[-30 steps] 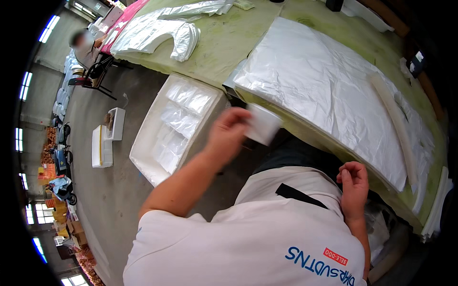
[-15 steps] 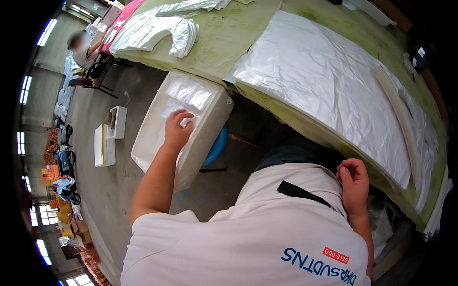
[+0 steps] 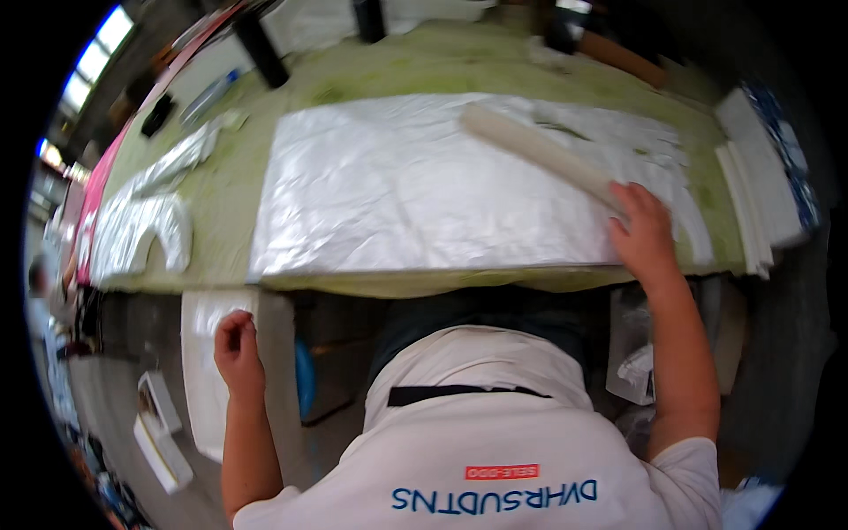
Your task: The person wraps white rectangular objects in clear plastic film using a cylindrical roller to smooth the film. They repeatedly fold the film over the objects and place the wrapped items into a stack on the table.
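Green-topped table point(image 3: 415, 75) fills the upper view, with a large silvery foil sheet point(image 3: 415, 190) spread flat across it (edges bent by the lens). On the sheet lies a long pale roll point(image 3: 539, 152), tilted, its near end under the right hand point(image 3: 643, 234), whose fingers rest spread over roll and foil. Below the table edge, the left hand point(image 3: 235, 346) hangs loosely curled, gripping nothing, above a white tray point(image 3: 201, 380) of clear packets beside small boxes point(image 3: 159, 433).

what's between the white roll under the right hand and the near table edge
Only the stack of clear plastic sheets lies there in the head view, running from the white roll to the green table edge; the right hand rests on it.
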Tool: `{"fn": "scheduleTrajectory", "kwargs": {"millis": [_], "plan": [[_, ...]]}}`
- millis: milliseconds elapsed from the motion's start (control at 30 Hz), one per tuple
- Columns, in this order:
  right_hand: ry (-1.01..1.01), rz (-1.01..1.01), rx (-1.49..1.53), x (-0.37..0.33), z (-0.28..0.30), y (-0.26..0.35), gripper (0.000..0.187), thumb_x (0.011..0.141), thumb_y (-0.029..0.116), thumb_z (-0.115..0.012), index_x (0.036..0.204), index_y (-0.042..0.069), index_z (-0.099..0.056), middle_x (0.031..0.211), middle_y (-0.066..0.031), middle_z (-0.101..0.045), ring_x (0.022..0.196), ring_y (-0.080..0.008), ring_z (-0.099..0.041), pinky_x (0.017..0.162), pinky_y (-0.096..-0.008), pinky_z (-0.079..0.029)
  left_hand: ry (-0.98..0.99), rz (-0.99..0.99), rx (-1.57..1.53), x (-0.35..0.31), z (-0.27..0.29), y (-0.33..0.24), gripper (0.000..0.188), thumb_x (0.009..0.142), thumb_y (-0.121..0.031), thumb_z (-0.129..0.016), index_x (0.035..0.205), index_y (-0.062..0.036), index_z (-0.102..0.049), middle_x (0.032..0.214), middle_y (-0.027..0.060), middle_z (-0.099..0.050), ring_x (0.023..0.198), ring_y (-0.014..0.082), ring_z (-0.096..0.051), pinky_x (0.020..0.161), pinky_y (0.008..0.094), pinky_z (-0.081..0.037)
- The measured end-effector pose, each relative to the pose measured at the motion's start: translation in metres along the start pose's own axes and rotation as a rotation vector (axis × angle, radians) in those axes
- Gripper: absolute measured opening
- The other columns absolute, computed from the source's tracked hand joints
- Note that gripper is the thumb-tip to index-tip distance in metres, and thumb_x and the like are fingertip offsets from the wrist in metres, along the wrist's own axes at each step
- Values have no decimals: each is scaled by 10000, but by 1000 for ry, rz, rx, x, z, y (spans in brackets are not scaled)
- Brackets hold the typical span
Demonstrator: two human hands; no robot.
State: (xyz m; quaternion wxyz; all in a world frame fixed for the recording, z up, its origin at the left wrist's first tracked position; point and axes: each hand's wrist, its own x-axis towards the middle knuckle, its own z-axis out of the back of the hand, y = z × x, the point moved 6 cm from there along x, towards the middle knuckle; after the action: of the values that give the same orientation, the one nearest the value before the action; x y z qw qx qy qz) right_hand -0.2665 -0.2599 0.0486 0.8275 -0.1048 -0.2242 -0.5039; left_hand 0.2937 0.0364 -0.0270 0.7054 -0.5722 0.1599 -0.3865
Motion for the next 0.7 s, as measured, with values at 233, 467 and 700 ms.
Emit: {"fn": "scheduleTrajectory", "kwargs": {"millis": [233, 467, 700], "plan": [[136, 22, 58, -20, 22, 27, 570, 784, 77, -696, 1343, 169, -633, 1094, -172, -615, 1003, -370, -579, 924, -449, -496, 634, -284, -201, -10, -209, -122, 281, 871, 78, -649, 1132, -27, -644, 1257, 130, -603, 1128, 200, -599, 913, 286, -494], [156, -261, 569, -45, 23, 10, 570, 844, 93, -683, 1405, 135, -587, 1086, -201, -621, 966, -377, -607, 907, -420, -499, 879, -553, -128, -27, -345, -207, 402, 885, -53, -712, 1279, -90, -639, 1463, 154, -503, 1396, 333, -443, 1145, 427, -362], [137, -580, 1353, -80, -42, 89, 621, 934, 97, -682, 1496, 10, -433, 1389, -203, -558, 1284, -297, -559, 1093, -375, -424, 869, -707, 261, -31, -412, -198, 479, 942, -236, -680, 1392, -96, -592, 1595, 239, -343, 1493, 517, -210, 1203, 548, -254]]}}
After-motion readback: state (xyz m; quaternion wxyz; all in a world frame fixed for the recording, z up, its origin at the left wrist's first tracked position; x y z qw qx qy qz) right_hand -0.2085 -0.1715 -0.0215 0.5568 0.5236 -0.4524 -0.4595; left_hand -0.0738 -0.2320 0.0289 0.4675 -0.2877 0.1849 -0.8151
